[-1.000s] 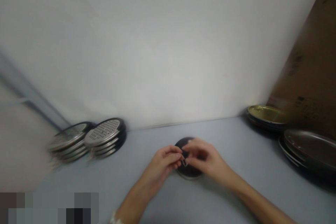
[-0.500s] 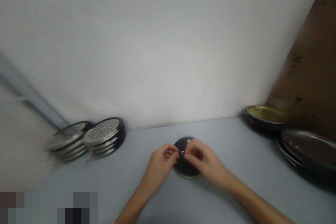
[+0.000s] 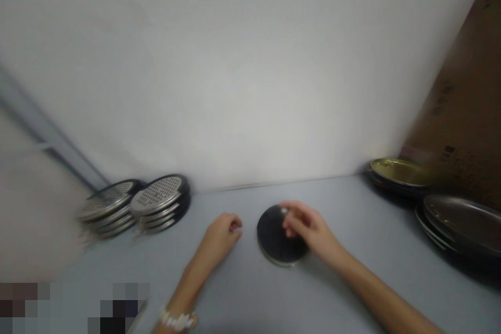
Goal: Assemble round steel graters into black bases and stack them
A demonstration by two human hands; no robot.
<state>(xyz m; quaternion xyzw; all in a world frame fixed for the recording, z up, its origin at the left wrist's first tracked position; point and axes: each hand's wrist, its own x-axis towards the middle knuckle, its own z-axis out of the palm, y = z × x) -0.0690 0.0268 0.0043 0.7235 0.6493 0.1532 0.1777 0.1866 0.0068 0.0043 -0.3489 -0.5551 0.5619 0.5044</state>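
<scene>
A round black disc [image 3: 273, 237] with a pale metal rim lies flat on the table before me. My right hand [image 3: 307, 224] is over its right side, fingers curled and thumb drawn in against them; whatever may be between the fingertips is hidden. Near the back of the disc, beside my right fingers, a small bright spot shows. My left hand [image 3: 224, 234] hovers left of the disc, apart from it. Its fingers are loosely bent, with a gap between them and the thumb, and nothing shows in them.
Two stacks of perforated metal discs with black parts stand at the left, a nearer-middle stack [image 3: 158, 195] beside an outer stack [image 3: 105, 203]. At the right are a gold-coloured round pan [image 3: 399, 171] and dark pans [image 3: 465, 219]. A cardboard box [image 3: 465, 94] rises behind them, against the white wall [image 3: 250, 62].
My left hand has drawn away leftward from the disc, and its beaded bracelet now shows. My right hand has shifted slightly right. The shiny bit between my hands is no longer visible.
</scene>
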